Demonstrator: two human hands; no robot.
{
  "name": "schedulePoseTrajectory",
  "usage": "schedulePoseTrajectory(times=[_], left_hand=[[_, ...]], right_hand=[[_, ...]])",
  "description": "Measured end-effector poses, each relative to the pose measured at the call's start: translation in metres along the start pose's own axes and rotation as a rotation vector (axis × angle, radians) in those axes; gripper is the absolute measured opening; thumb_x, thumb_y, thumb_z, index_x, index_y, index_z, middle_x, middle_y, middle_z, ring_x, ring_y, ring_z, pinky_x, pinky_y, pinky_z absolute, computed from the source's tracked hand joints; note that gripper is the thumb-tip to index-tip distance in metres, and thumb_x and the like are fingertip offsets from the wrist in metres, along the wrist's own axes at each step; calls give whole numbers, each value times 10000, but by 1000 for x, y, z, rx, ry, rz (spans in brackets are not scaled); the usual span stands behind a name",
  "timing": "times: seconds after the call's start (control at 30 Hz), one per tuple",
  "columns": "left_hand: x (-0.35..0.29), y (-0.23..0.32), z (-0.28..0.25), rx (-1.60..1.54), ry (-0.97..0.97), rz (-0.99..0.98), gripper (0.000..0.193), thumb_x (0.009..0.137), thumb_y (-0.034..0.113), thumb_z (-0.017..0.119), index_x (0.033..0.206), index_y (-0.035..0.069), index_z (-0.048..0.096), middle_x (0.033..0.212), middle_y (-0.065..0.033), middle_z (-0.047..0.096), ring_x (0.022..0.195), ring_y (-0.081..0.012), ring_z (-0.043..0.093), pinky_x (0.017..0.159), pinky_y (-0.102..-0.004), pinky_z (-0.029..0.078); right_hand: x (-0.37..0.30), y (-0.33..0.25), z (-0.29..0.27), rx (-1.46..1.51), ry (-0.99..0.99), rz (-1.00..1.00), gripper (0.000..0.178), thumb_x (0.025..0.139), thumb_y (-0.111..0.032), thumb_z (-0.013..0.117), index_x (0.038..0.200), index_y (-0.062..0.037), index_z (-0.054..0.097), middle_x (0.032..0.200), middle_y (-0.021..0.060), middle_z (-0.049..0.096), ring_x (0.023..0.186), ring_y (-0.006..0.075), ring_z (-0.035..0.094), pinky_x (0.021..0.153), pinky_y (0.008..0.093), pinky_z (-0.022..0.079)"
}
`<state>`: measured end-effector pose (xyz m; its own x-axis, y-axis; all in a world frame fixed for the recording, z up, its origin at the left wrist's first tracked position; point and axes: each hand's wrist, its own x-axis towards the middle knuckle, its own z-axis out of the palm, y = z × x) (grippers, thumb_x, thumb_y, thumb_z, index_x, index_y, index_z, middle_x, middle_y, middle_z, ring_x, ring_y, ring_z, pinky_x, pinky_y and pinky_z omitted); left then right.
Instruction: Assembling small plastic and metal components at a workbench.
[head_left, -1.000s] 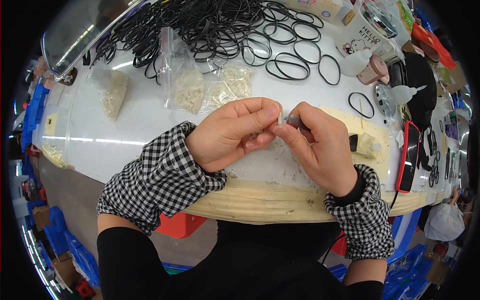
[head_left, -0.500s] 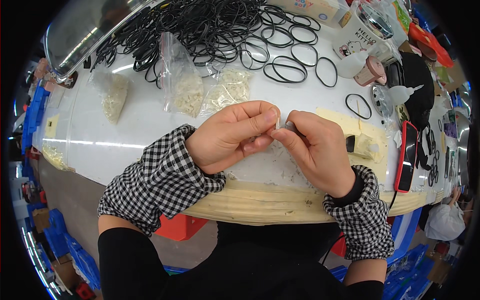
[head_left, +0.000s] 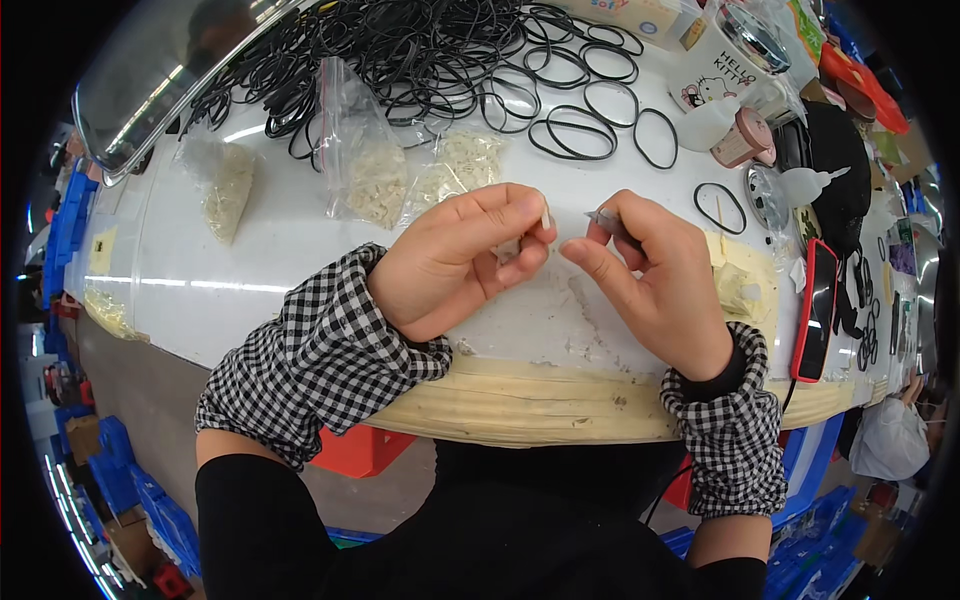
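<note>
My left hand [head_left: 460, 255] pinches a small white piece [head_left: 546, 217] between thumb and forefinger, its other fingers curled beneath. Facing it, a short way to the right, my right hand [head_left: 660, 280] grips a small grey metal blade [head_left: 603, 217], whose tip points toward the left hand. A gap separates the blade from the white piece. Beyond my left hand lie clear plastic bags of small pale pieces: one bag [head_left: 375, 185] with a red zip edge, one [head_left: 460, 165] partly hidden by that hand, and another bag [head_left: 230, 195] farther left.
Black rubber rings [head_left: 400, 70] are heaped at the back, with loose rings [head_left: 573, 133] to their right. A white mug [head_left: 720, 80], a pink cup [head_left: 745, 140], a nozzle bottle [head_left: 808, 186] and a red-edged phone [head_left: 818, 310] stand or lie on the right. Yellowish tape [head_left: 520, 405] covers the table's front edge.
My hands have drawn apart. The right hand moved rightward with the blade, which now shows more clearly; the left stays nearly in place with the white piece.
</note>
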<state>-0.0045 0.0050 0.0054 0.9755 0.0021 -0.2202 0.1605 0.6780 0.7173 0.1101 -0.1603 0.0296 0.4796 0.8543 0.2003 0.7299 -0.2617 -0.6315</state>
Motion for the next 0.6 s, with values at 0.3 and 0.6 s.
schedulePoseTrajectory(times=[0.3, 0.6], left_hand=[[1, 4, -5, -223, 209, 54, 179, 912, 130, 511, 1018, -14, 507, 987, -125, 555, 846, -172, 571, 748, -239, 505], [2, 2, -4, 29, 195, 3, 210, 939, 159, 516, 1078, 6, 551, 923, -28, 563, 811, -93, 537, 729, -197, 469]], right_hand=[[-10, 12, 11, -29, -148, -50, 167, 798, -146, 657, 892, -30, 582, 788, 98, 559, 684, 281, 586, 593, 365, 460], [-8, 8, 13, 13, -26, -28, 112, 826, -94, 623, 875, -12, 565, 790, 104, 540, 674, 270, 570, 569, 341, 451]])
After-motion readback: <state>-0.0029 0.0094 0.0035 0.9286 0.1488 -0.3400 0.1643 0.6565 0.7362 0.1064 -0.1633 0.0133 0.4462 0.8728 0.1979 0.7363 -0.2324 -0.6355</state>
